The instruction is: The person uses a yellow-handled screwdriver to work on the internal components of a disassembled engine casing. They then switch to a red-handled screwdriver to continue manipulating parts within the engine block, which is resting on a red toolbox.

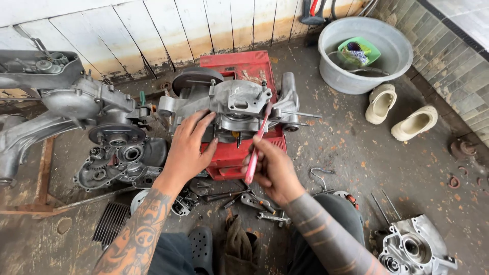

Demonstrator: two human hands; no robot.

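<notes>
Closest to the camera, a dark rubber clog [200, 248] and a crumpled brown rag [239, 249] sit on the stained concrete floor [387, 168], with a few steel wrenches [265, 209] scattered just past them and a bare aluminium engine case half [415, 249] off to the right. The right hand [272, 170] has its fingers pinched shut on a slim red-handled brush [257, 145], whose tip reaches up to the grey cast-aluminium engine crankcase [229, 104]. The left hand [187, 147] lies flat against the crankcase's front, fingers spread a little and gripping nothing. That crankcase sits on a red plastic crate [239, 153] (serving as a stand). Left of it is another grimy engine assembly [97, 117]. Farther back are two cream clogs [400, 114], a grey metal basin [364, 53] and a whitewashed plank wall [153, 30].
</notes>
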